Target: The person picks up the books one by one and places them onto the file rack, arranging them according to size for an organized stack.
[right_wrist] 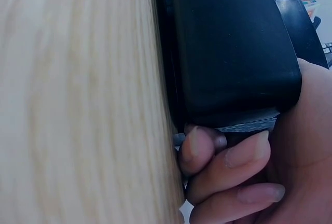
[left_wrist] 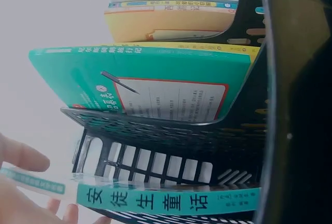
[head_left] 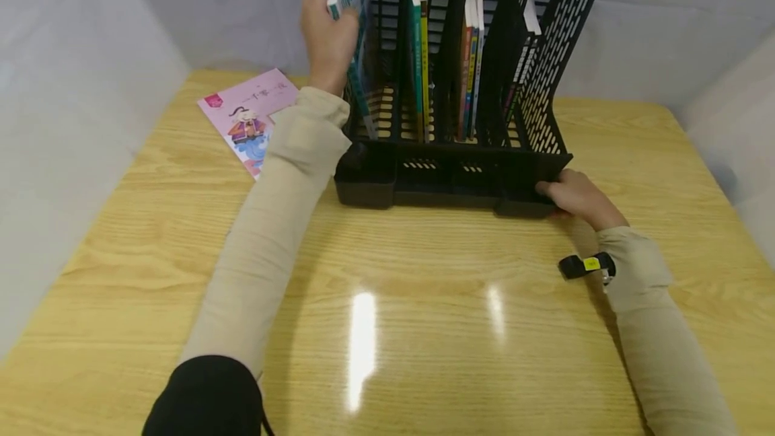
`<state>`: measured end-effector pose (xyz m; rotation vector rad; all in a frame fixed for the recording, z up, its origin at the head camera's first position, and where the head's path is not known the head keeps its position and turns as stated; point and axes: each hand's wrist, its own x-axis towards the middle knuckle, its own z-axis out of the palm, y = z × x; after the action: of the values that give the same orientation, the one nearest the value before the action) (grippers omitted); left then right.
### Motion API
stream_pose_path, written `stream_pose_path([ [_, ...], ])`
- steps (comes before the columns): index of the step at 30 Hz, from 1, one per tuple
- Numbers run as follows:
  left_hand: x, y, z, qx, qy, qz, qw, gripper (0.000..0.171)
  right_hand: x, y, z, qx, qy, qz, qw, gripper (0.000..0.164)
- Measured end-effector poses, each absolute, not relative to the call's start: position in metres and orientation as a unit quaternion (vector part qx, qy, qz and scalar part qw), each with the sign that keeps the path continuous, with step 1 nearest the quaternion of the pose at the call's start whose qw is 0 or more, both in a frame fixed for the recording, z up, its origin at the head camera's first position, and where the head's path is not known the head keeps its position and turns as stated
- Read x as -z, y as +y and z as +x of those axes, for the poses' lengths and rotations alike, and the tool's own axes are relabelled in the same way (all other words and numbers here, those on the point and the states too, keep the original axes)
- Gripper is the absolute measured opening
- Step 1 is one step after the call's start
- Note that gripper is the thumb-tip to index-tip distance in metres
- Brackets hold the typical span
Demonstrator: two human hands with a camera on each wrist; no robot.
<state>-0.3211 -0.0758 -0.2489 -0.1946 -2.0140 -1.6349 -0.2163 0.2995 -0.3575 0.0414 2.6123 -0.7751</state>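
A black desk file rack stands at the far side of the table with books upright in its compartments. My left hand grips the upper end of a teal-spined book, which stands in the leftmost compartment with its lower end down near the rack's floor. In the left wrist view its spine faces the camera, and fingers lie on either side of the top end. My right hand holds the rack's front right corner, thumb over the front and fingers curled beneath the edge, close over the tabletop.
Left of the rack lies a pink booklet on the wooden table, partly covered by the left sleeve. A green book and a yellow one share the second compartment. Several thin books stand in the third. White cloth hangs behind.
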Motion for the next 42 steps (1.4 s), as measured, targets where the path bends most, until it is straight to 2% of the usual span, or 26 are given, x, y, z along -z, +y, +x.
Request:
stream_pose_path([
  [9, 0.244, -0.076, -0.315, 0.597, -0.763, -0.086, 0.232, 0.043, 0.357, 0.299, -0.215, 0.279, 0.937, 0.017, 0.207, 0.036],
  [16, 0.237, -0.079, -0.308, 0.586, -0.790, -0.068, 0.163, 0.053, 0.354, 0.297, -0.215, 0.279, 0.938, 0.014, 0.208, 0.035],
  [28, 0.242, -0.093, -0.292, 0.732, -0.671, -0.058, 0.101, 0.054, 0.356, 0.297, -0.215, 0.280, 0.937, 0.014, 0.208, 0.036],
  [32, 0.243, -0.100, -0.288, 0.739, -0.668, -0.027, 0.078, 0.049, 0.355, 0.298, -0.215, 0.274, 0.939, 0.013, 0.208, 0.036],
  [42, 0.262, -0.116, -0.285, 0.713, -0.696, 0.022, 0.083, 0.027, 0.354, 0.297, -0.215, 0.277, 0.939, 0.012, 0.204, 0.034],
])
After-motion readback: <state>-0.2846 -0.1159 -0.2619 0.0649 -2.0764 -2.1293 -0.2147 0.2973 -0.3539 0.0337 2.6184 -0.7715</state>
